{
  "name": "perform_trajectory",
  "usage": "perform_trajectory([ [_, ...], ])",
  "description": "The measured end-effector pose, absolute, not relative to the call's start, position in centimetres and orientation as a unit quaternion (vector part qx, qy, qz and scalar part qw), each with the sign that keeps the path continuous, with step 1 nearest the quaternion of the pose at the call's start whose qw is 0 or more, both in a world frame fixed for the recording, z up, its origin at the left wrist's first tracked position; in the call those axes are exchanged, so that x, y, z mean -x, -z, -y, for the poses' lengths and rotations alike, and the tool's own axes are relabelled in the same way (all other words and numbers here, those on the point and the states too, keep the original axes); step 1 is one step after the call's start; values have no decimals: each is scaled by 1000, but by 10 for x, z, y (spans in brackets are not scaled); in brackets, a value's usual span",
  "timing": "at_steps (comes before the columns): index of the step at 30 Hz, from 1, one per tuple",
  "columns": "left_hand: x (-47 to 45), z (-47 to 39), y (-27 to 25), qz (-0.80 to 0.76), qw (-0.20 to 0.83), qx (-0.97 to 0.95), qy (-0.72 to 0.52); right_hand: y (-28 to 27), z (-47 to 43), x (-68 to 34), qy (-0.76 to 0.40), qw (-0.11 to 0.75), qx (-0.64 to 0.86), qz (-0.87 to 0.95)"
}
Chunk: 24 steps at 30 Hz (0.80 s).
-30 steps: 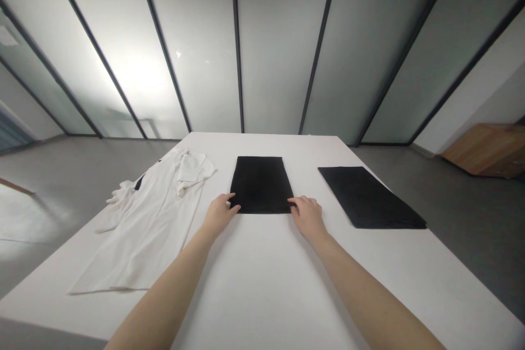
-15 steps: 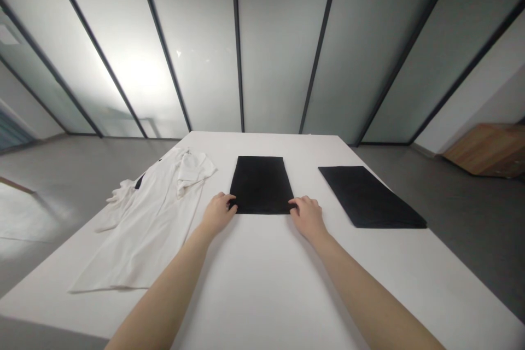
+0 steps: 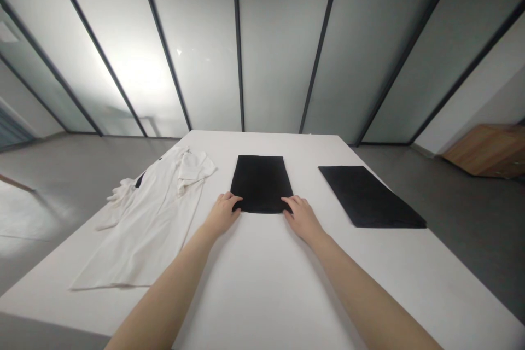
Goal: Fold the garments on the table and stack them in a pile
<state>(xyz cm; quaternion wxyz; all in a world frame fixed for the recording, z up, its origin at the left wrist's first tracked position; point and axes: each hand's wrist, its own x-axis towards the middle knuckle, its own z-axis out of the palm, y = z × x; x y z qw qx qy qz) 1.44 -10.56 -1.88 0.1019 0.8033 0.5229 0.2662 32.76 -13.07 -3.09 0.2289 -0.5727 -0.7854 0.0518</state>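
Note:
A flat black rectangle of folded cloth (image 3: 262, 178) lies in the middle of the white table (image 3: 254, 284). My left hand (image 3: 223, 212) is at its near left corner, fingers on top and thumb at the front edge. At the near right corner, my right hand (image 3: 302, 217) pinches the same cloth in a mirrored grip. The near edge bows slightly between both hands. Whether the cloth is a garment I cannot tell.
A white shirt (image 3: 151, 219) with a dark patch near its collar lies spread on the left. Another flat black folded cloth (image 3: 369, 197) lies near the table's right edge. Frosted glass panels (image 3: 274, 54) rise behind the table, and a wooden cabinet (image 3: 488, 150) stands at far right.
Both hands have moved slightly inward along the near edge and now grip the cloth's corners further in. The near edge has begun to bow. The shirt and right-hand black cloth have not moved.

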Motion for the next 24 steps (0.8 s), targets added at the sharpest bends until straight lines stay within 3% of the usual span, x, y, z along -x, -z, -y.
perform_trajectory([
  [14,-11,106,4,-512,112,-802,-287,22,130,-330,-69,258,547,793],
  [21,-4,117,-16,-465,172,-848,-187,4,140,-340,-144,250,498,818],
  [24,-10,114,-8,-510,146,-800,-281,3,142,-340,-158,302,489,803],
])
